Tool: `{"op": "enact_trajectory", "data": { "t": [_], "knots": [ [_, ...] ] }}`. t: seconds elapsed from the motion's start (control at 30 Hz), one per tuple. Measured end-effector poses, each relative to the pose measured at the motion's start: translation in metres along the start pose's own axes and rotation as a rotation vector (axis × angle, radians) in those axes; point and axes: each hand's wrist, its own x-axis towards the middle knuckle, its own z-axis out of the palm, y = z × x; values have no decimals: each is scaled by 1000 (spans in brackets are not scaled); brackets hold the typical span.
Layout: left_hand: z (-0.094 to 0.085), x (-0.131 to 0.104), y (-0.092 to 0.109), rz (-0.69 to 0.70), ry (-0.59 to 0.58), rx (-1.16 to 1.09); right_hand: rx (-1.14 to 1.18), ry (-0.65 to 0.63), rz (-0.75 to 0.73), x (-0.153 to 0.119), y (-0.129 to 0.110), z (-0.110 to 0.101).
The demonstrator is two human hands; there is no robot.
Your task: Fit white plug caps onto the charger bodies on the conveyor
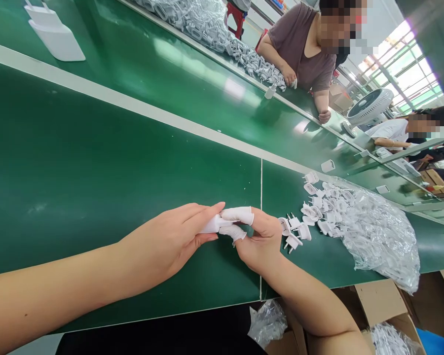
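Note:
Over the green worktop, my left hand (173, 236) grips a white plug-in charger (210, 225) between thumb and fingers. My right hand (261, 236), with white finger covers on thumb and index finger, pinches the right end of the same charger. Those covered fingertips hide most of that end, so I cannot tell whether a separate plug piece is there. Just right of my right hand lie several loose white two-pin plug pieces (294, 241), and more spill from a clear plastic bag (385, 236).
A white charger (57, 37) lies on the green conveyor belt (192, 74) beyond a pale rail (133, 101). Across it, a co-worker (296, 44) sits by a heap of white plug parts (203, 32). Cardboard boxes (381, 301) stand below the worktop's front edge.

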Motion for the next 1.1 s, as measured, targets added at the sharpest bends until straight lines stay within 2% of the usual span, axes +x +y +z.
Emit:
{"op": "enact_trajectory", "data": {
  "t": [0.13, 0.3, 0.37, 0.53, 0.67, 0.87, 0.97, 1.1],
  "knots": [
    [-6, 2, 1, -73, -54, -76, 31, 6, 22, 1, 0, 3],
    [-4, 7, 0, -452, -89, -487, 134, 15, -19, 0, 2, 4],
    [-2, 9, 2, -528, -93, -663, 135, 24, -69, -1, 5, 2],
    [-6, 9, 7, -538, -79, -877, 3, 51, -247, -1, 8, -4],
    [-15, 8, 13, -497, -125, -900, -53, 123, -320, -4, 7, -2],
    [-18, 13, 28, -483, -22, -863, -217, 261, -408, -19, -1, 13],
    [-16, 16, 34, -546, 24, -866, -248, 301, -450, -23, -6, 19],
    [-12, 17, 33, -636, 37, -892, -317, 266, -491, -30, 0, 17]
  ]
}}
